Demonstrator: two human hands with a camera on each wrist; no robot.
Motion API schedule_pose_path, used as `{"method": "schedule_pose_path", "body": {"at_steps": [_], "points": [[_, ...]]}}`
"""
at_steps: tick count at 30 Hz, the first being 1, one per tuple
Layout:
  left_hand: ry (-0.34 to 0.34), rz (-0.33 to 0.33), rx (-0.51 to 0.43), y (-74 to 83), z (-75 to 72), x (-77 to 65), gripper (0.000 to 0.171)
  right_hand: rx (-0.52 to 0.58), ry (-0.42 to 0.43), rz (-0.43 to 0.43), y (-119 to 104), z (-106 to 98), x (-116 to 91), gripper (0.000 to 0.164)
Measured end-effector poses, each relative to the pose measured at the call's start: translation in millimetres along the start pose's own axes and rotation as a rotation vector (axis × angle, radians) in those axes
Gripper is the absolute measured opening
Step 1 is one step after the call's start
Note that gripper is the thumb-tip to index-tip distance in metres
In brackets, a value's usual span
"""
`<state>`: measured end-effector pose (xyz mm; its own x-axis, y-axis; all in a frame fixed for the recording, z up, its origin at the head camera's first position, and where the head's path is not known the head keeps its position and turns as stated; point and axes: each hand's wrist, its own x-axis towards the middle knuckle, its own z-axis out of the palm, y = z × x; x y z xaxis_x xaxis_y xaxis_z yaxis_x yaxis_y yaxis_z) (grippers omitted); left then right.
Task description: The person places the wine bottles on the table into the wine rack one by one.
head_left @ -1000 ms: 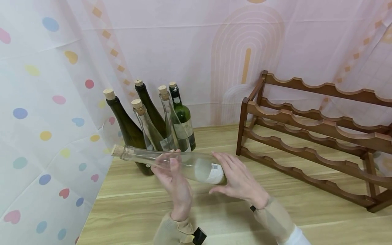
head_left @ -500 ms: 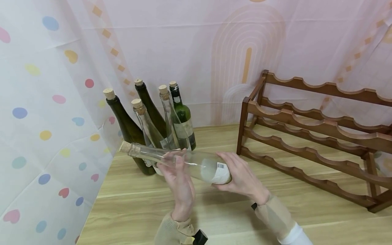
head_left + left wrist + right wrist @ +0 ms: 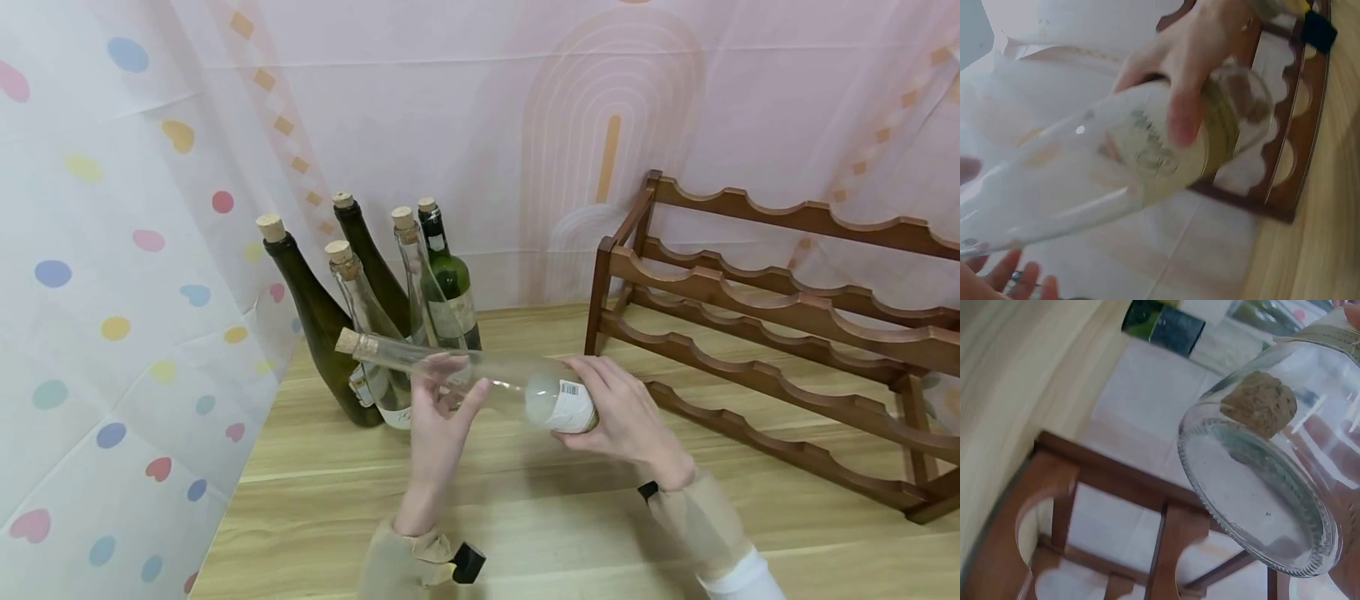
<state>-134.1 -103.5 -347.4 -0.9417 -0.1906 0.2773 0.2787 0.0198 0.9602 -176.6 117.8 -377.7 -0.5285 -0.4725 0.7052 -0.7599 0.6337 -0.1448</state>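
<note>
Right hand (image 3: 628, 417) clamped on base of tilted clear-glass corked bottle (image 3: 517, 377). Left hand (image 3: 438, 421) grip apart, loosely about its middle. Brown wooden rack (image 3: 810, 312) at right.

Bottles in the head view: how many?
6. A tilted clear bottle is held in front. Standing behind, left to right: a dark bottle, a clear one with another dark bottle behind it, a second clear bottle, and a green bottle. Overlaps could hide more.

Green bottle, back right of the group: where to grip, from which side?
Probably the slim neck below the cork, from the right. The green bottle stands upright; a clear bottle crowds its left, the held bottle hangs in front, and no bottle stands on its right.
</note>
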Motion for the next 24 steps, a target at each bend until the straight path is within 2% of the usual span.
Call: {"method": "schedule_pose_path", "body": {"at_steps": [2, 5, 8, 10, 12, 15, 19, 20, 22, 24], "points": [[-0.053, -0.011, 0.155, 0.8, -3.4, 1.7, 0.052, -0.023, -0.012, 0.016, 2.7, -4.8, -0.7, 0.087], [-0.122, -0.013, 0.422, 1.8, -8.0, 2.2, 0.048, -0.064, -0.030, 0.041, 6.8, -10.6, -2.1, 0.087], [-0.172, 0.074, 0.671, 2.7, -12.0, 0.9, 0.040, -0.103, -0.047, 0.053, 11.0, -14.2, -3.7, 0.087], [-0.194, 0.195, 0.793, 3.6, -14.4, -0.7, 0.036, -0.121, -0.055, 0.053, 13.5, -16.0, -4.2, 0.088], [-0.208, 0.343, 0.865, 4.3, -16.4, -1.9, 0.032, -0.138, -0.062, 0.048, 15.7, -17.1, -4.9, 0.088], [-0.207, 0.592, 0.905, 5.1, -17.9, -2.0, 0.029, -0.160, -0.072, 0.037, 17.8, -18.3, -5.5, 0.088], [-0.160, 0.889, 0.955, 5.0, -17.6, 1.9, 0.031, -0.195, -0.088, 0.014, 18.8, -19.0, -6.7, 0.087], [-0.146, 0.941, 0.985, 4.4, -17.5, 3.1, 0.033, -0.205, -0.093, 0.008, 18.8, -19.2, -7.0, 0.087], [-0.126, 1.002, 1.061, 2.6, -17.5, 5.4, 0.040, -0.220, -0.104, -0.006, 18.7, -19.6, -7.3, 0.088], [-0.122, 1.013, 1.151, -0.4, -18.3, 7.0, 0.048, -0.242, -0.112, -0.025, 18.1, -20.2, -7.5, 0.089]]}}
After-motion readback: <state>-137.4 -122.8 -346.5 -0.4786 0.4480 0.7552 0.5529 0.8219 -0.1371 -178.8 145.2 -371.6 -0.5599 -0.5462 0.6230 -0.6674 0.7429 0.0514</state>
